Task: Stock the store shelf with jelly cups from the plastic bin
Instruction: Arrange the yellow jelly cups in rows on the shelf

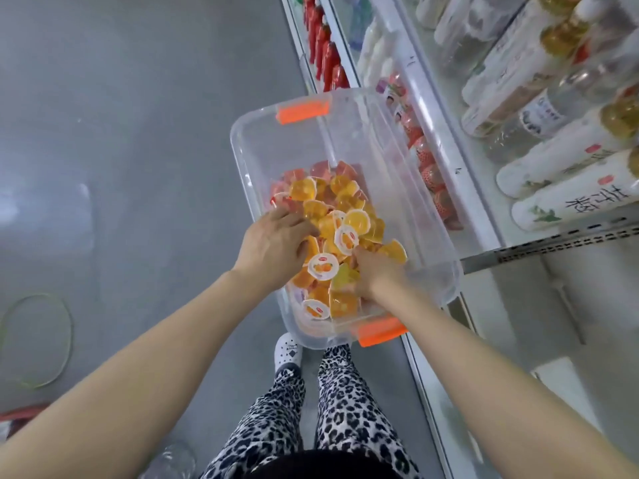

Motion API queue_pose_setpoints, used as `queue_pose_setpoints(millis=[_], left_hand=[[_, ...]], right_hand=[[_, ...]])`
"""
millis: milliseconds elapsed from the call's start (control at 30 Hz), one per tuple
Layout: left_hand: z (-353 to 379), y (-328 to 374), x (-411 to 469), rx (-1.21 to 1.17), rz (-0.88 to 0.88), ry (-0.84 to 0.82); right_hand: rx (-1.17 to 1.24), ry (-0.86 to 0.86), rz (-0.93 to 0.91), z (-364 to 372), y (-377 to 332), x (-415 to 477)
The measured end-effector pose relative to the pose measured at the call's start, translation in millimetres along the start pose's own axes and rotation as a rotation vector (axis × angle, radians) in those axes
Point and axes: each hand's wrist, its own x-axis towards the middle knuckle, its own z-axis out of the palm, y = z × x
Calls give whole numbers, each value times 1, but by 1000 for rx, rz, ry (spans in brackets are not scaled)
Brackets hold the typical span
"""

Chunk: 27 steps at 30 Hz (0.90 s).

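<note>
Store shelf (pixel 449 157) standing at right, carrying bottles (pixel 553 181), clear plastic bin (pixel 247 150) sitting just beside it, jelly cups (pixel 345 202) lying heaped in its near half, left hand (pixel 273 243) curling fingers round several jelly cups, right hand (pixel 377 274) digging in, fingers buried, grip unclear.

Ahead of the left hand (pixel 276 244) and right hand (pixel 377 275) gripping jelly cups (pixel 345 205), the far half of the plastic bin (pixel 294 146) lies bare. Its walls hem either side; the shelf edge (pixel 446 157) stands just right.
</note>
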Motion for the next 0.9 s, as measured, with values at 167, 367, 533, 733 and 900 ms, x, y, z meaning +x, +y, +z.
queue_pose_setpoints(millis=[167,367,533,733,900], left_hand=[[-3,-1,2,88,-7,-142],[12,20,35,96,7,-393],[45,42,57,135,94,-530],[50,37,60,91,104,-500],[33,22,54,37,38,-498]], right_hand=[[30,62,-99,-21,18,-11],[-79,378,-100,-35,47,-21],[-179,479,-145,-24,50,-21],[-207,514,-120,-19,53,-22],[-100,529,-118,-25,46,-30]])
